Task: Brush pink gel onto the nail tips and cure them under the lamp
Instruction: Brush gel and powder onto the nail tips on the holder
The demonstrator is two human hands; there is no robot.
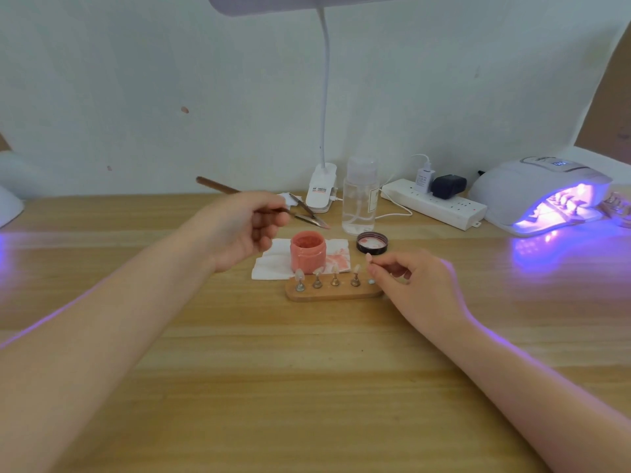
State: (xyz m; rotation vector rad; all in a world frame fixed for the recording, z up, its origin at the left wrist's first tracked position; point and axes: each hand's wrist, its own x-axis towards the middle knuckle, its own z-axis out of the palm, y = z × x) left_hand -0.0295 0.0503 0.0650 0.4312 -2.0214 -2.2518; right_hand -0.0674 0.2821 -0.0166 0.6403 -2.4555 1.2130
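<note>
My left hand (244, 230) grips a thin brown brush (218, 186), its tip (324, 226) hovering above and behind the open pink gel jar (307, 252). My right hand (409, 278) pinches one nail tip on its peg (368, 258), lifted just above the right end of the wooden holder (334, 293). Several other nail tips (317, 273) stand upright on pegs along the holder. At the far right the white curing lamp (532, 189) glows purple, with another holder of tips inside (560, 203).
The jar stands on a white wipe stained pink (269, 264); its black lid (372, 243) lies behind the holder. Tweezers (300, 208), a clip-on desk lamp (321, 187), a clear bottle (360, 199) and a power strip (433, 203) line the back. A further holder (619, 208) sits beside the curing lamp.
</note>
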